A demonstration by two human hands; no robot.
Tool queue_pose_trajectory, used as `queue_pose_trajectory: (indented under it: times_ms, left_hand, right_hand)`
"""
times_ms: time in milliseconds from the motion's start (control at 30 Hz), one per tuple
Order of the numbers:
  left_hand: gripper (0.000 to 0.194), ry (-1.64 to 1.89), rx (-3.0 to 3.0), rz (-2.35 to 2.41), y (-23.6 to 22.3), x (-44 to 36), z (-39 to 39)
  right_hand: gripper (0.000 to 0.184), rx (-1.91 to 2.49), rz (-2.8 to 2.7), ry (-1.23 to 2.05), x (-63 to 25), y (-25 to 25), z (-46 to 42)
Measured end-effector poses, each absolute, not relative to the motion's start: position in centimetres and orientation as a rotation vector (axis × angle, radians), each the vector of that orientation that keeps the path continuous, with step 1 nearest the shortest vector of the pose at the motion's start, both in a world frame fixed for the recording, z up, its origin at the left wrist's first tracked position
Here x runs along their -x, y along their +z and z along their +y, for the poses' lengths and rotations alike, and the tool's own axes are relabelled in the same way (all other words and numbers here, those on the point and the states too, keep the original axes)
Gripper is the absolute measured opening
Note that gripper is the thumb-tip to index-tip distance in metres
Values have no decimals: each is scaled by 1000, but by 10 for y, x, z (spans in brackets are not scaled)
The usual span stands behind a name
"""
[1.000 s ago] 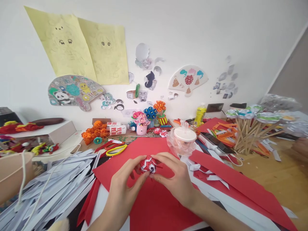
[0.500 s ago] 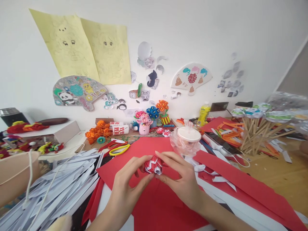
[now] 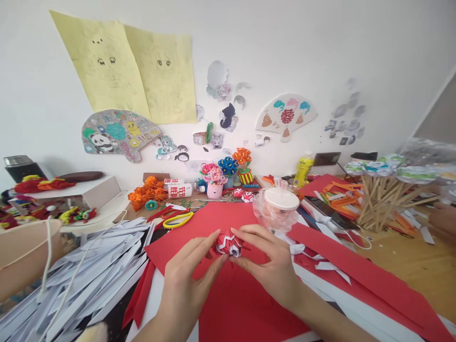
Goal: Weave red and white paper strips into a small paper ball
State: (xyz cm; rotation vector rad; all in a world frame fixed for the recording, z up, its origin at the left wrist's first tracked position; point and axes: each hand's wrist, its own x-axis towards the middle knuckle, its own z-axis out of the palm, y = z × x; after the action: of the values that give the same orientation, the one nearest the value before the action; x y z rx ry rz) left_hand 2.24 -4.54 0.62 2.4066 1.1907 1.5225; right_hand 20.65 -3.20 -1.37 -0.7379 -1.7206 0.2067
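Between my two hands is a small red-and-white folded paper ball (image 3: 228,243), its strips woven in a zigzag. My left hand (image 3: 190,270) grips its left side with thumb and fingertips. From the right, my right hand (image 3: 269,261) pinches it the same way, thumb low and forefinger on top. Beneath it lies a large red paper sheet (image 3: 245,304). Two similar small red-and-white folded pieces (image 3: 247,196) sit farther back, near the pots of craft flowers.
White paper strips (image 3: 96,266) are heaped at left, beside yellow-handled scissors (image 3: 178,220). A lidded cup (image 3: 281,198) in clear plastic stands right of centre. Wooden sticks (image 3: 379,202) and orange strips (image 3: 344,194) crowd the right. Another person's hand (image 3: 443,218) shows at the right edge.
The paper ball stays in both hands, turned slightly, with my fingertips shifted a little on its top. The view has moved slightly. The other person's hand shows more at right.
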Motion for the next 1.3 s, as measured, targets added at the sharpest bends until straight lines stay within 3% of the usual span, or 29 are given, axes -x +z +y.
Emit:
queue_pose_trajectory:
  times_ms: [333,533,700,900,1067,1300]
  left_hand:
    - [43,1413,-2306,1129,11,-14,-38]
    - [29,1267,-2025,1001,16,-5,-30]
    - [33,1290,-2013,979,18,-6,-29]
    - [25,1319,-1980,958,17,-11,-32]
    - [34,1302,-1980,990,15,-13,-32]
    - [25,1320,-1977,977,8,-15,-31]
  right_hand:
    - [36,811,-1715,367,-208,-11,-30]
    - [38,706,-1646,838,-210,-10,-22]
    - [36,611,-1684,1079,-210,-8,-20]
    - [37,639,-1657,1139,-209,-6,-22]
    - [38,650,-1601,1153,-207,-11,-20]
    - [37,621,-1589,1166,-207,-14,-19]
